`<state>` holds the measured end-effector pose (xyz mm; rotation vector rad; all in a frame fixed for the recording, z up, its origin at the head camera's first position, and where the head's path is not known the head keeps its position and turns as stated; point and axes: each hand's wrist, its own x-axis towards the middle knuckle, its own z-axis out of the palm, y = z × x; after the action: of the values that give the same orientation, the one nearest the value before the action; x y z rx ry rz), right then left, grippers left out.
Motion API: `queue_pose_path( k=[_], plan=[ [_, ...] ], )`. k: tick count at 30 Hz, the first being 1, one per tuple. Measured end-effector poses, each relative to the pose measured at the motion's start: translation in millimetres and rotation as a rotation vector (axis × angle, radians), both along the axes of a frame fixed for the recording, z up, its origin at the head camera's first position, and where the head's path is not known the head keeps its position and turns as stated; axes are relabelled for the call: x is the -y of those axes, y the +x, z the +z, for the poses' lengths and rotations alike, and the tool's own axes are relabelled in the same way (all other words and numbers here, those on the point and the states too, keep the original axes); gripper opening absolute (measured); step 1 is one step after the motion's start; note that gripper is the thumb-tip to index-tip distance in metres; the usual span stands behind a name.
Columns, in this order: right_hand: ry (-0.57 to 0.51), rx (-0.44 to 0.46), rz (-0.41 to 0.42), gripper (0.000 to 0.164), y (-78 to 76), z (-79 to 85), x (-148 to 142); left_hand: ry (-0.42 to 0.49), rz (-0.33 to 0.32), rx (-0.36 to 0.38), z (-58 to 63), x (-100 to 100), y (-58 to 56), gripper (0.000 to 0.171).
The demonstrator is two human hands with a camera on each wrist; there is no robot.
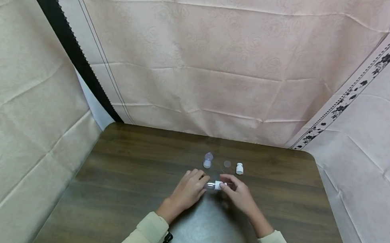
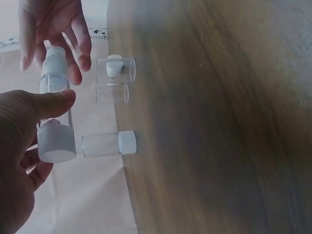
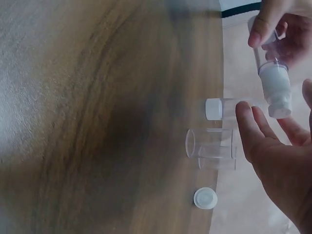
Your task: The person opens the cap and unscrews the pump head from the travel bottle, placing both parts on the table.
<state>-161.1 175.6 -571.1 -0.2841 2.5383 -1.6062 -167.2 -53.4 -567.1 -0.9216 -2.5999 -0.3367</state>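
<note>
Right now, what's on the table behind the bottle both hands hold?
Behind the clear bottle: an inverted white-capped vial, a clear cap, a white-capped vial. The hands hide the table directly beneath it.

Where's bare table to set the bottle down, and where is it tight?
Bare wood lies left of the left hand and right of the right hand, out to the table edges. It is crowded just beyond the hands, where the capped vial, clear cap and pump bottle stand.
</note>
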Motion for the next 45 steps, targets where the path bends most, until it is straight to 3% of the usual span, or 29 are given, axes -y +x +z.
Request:
queue_pose_path(
  k=[7, 15, 24, 34, 45],
  plan=[
    [-0.008, -0.020, -0.022, 0.028, 0.7, -6.8, 4.5, -0.032, -0.015, -0.085, -0.9, -4.3, 2.2, 0.030],
    [-0.093, 0.002, -0.021, 0.019, 3.3, -8.3, 8.4, -0.012, -0.021, -0.149, -1.8, -8.7, 3.2, 0.028],
    [-0.115, 0.038, -0.073, 0.019, 3.0, -6.6, 8.1, 0.006, -0.023, -0.142, -2.3, -10.1, 4.1, 0.033],
    [-0.059, -0.142, -0.085, 0.020, 3.9, -4.7, 7.7, 0.036, -0.012, -0.103, -6.1, -8.7, 5.2, 0.036],
    [-0.050, -0.140, -0.074, 0.023, 4.7, -3.7, 7.9, 0.049, -0.018, -0.078, -9.1, -6.9, 5.6, 0.037]
  ],
)
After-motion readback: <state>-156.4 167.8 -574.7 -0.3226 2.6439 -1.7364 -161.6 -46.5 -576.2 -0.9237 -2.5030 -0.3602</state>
